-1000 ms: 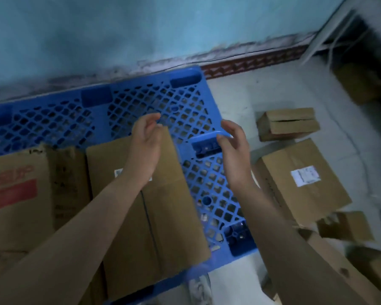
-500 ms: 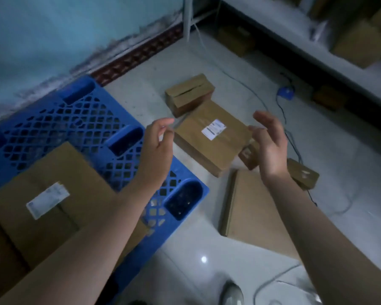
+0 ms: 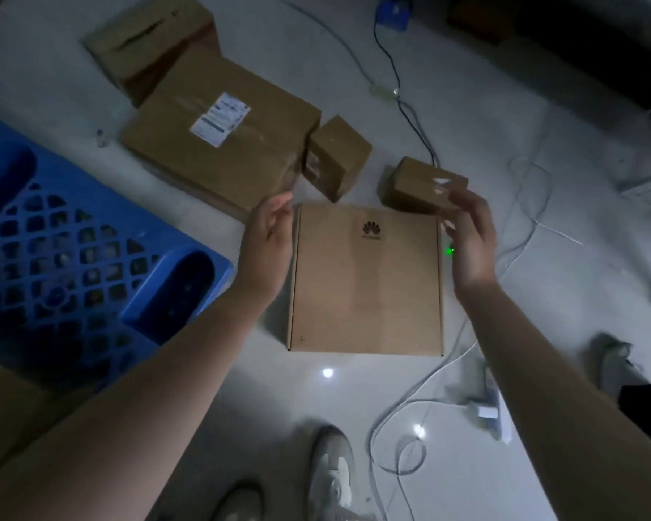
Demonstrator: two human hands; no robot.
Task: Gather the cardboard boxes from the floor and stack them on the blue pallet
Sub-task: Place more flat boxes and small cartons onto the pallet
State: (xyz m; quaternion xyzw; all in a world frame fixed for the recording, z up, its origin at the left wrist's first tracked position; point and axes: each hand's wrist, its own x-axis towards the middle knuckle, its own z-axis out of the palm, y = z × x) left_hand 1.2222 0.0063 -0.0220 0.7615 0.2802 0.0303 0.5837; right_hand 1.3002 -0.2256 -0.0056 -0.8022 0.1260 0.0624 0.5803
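A pale, glossy floor [image 3: 504, 126] fills the dim view, strewn with cables [image 3: 403, 88] and brown cartons, and the corner of the blue pallet [image 3: 72, 257] reaches in from the left. A second earlier both hands were over the pallet beside a carton lying on it. Half a second ago the gaze had swung out to the floor with the hands raised and empty. Now the person looks almost straight down at a flat square box [image 3: 365, 287] with a dark logo, lying on the floor just beside the pallet's corner. The left hand [image 3: 269, 242] is at the box's upper left edge and the right hand [image 3: 470, 238] at its upper right corner. Both are loosely spread, with the fingers relaxed and the palms turned inward, and neither has hold of anything. Whether either hand already touches the cardboard cannot be told. This suggests one placement is finished and the next pick is starting, with the flat box the likely target. Beyond it wait a large labelled box [image 3: 222, 144], a small cube-like box [image 3: 337, 156] touching that box's corner, another small box [image 3: 421, 184] partly behind the right hand, and a taped box [image 3: 147, 39] further off, so much of the gathering remains. A carton's edge [image 3: 1, 408] shows on the pallet at lower left, and the person's shoes [image 3: 331, 471] stand near the bottom.
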